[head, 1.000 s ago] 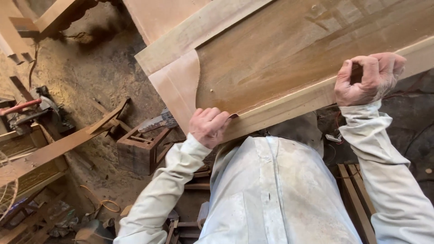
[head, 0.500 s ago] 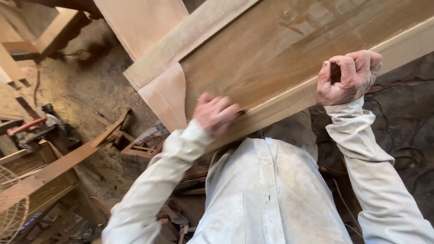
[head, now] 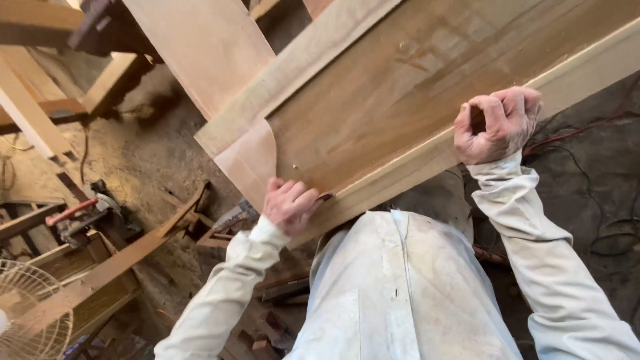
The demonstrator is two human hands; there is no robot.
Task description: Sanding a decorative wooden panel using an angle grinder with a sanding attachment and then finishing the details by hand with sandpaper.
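head view: compared with half a second ago, the wooden panel (head: 413, 100) sits a little higher and further right in view, and more of the sawdust floor (head: 153, 167) shows to the left of the left hand. the left hand (head: 290, 205) has slid slightly down the panel's near edge, and the right hand (head: 497, 125) stays clamped at the same spot on the pale rail (head: 400, 180).

no packages, labels or signs show anywhere.

the left hand is loosely curled, fingers bent over the lower corner of the panel, touching the rail just beside the curved pale corner piece (head: 248, 163). the right hand is closed into a fist around the rail's edge, knuckles up. the panel lies tilted between both hands, above the person's white shirt (head: 400, 293). well left of the left hand lie a red-handled power saw (head: 83, 213) and a wire fan guard (head: 33, 313).
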